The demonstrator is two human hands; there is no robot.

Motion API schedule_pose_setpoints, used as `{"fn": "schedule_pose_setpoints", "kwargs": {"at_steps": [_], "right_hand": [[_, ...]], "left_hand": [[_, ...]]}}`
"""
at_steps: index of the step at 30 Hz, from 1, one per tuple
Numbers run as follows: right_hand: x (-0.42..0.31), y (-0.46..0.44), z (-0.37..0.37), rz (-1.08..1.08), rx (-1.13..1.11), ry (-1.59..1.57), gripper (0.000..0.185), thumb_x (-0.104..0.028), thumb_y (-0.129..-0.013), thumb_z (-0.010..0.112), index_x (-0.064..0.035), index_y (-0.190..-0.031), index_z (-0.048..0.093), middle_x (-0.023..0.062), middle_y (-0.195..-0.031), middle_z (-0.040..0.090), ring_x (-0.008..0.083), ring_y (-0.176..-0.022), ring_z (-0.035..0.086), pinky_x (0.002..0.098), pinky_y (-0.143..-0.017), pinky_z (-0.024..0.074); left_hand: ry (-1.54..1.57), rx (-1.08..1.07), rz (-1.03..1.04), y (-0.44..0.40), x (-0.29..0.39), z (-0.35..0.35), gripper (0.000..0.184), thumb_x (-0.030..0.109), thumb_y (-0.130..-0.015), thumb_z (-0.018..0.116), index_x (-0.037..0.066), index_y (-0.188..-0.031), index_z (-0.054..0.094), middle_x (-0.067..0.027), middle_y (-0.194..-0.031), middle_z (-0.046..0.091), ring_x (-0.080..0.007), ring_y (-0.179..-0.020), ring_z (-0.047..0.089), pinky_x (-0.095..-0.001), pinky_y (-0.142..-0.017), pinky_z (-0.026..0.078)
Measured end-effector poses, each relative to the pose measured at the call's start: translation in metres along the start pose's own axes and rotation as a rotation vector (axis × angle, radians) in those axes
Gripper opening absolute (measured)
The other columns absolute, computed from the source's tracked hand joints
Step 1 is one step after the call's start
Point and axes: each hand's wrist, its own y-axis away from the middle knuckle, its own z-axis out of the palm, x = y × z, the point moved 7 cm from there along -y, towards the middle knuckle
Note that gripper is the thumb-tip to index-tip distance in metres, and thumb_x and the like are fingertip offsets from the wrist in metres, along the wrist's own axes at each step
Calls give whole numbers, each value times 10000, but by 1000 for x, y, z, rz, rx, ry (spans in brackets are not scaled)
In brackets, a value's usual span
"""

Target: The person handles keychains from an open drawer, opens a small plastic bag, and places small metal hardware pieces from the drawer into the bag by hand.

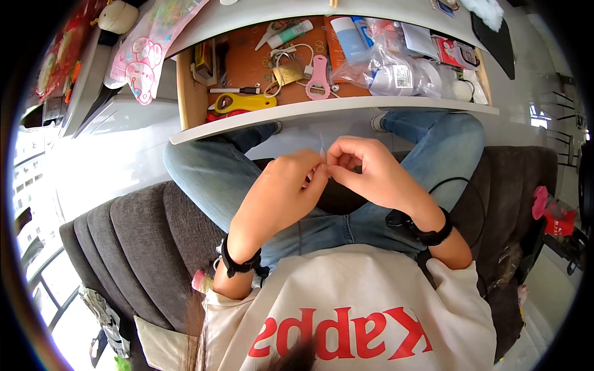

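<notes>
My left hand (286, 185) and my right hand (372, 172) meet fingertip to fingertip above my lap, just in front of the drawer. Both are closed in a pinch. Between them a thin, pale, see-through strip (322, 148) sticks up from the fingertips; its kind is too small to tell, and the fingers cover its lower part. Beyond the hands, the open drawer (334, 110) holds a yellow-handled tool (245, 102), a pink flat tool with a round hole (318, 80), a black-and-white pen (235, 90) and a gold square piece (288, 73) beside a white cable (304, 48).
At the drawer's right lie clear plastic bags (377, 65) and a blue-and-white tube (348, 38). A green-and-white tube (291, 34) lies at the back. A pink printed bag (145, 59) hangs at the left. I sit on a dark grey sofa (139, 229), knees under the drawer.
</notes>
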Motion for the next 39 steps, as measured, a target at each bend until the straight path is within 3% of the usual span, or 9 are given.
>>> {"fn": "schedule_pose_setpoints", "kwargs": {"at_steps": [6,9,16,24,30,33,36,37,39], "right_hand": [[-12,14,-12,-225,209,105,108,1,-756,623,31,-768,519,119,-704,567,200,-588,577,296,-547,452],[-11,22,-20,-233,254,118,107,2,-758,616,32,-768,513,141,-714,566,252,-608,590,323,-560,462],[0,33,-27,-288,256,341,120,-43,-749,603,33,-730,513,178,-710,561,372,-659,560,413,-577,451],[0,28,-34,-460,259,441,132,-22,-672,604,-11,-669,472,123,-637,492,313,-602,481,370,-594,384],[1,29,-48,-510,410,539,140,-15,-632,601,-20,-656,463,118,-638,478,313,-638,476,376,-606,387],[0,32,-55,-492,436,508,146,-17,-630,604,-19,-654,460,121,-642,480,314,-644,475,380,-605,391],[7,34,-59,-464,390,405,146,-19,-632,603,-12,-656,460,126,-653,491,317,-651,479,381,-600,394],[9,34,-59,-456,368,363,145,-19,-634,603,-10,-656,460,128,-658,496,318,-653,480,381,-598,395],[5,36,-61,-486,368,338,144,-38,-640,602,-5,-632,462,139,-637,509,329,-639,488,400,-579,393]], "left_hand": [[50,125,19,-9,8,10,101,69,-785,541,-31,-787,542,-217,-704,559,-385,-642,554,-386,-562,438],[-24,63,18,-14,13,16,90,34,-804,533,-56,-807,530,-149,-695,583,-211,-626,600,-280,-600,482],[-130,43,118,-18,23,25,72,36,-799,557,-30,-826,553,-145,-719,593,-239,-611,589,-288,-570,470],[-49,28,103,-23,21,34,63,32,-774,570,-22,-793,547,-124,-691,565,-233,-571,547,-284,-534,437],[-187,245,126,-26,24,38,78,23,-728,589,-2,-758,522,-117,-682,553,-255,-583,561,-322,-531,457],[-377,218,157,-27,28,43,178,14,-697,609,16,-864,548,-114,-833,585,-265,-763,589,-344,-660,479],[-395,331,473,-28,54,44,398,15,-664,630,23,-1051,536,-118,-1054,565,-289,-1017,543,-400,-848,440],[-407,231,483,-29,52,50,588,29,-653,655,27,-1212,472,-122,-1212,505,-295,-1172,458,-441,-984,354],[-479,190,505,-33,55,56,601,37,-656,667,26,-1225,475,-119,-1207,518,-282,-1174,468,-440,-1003,349]]}}
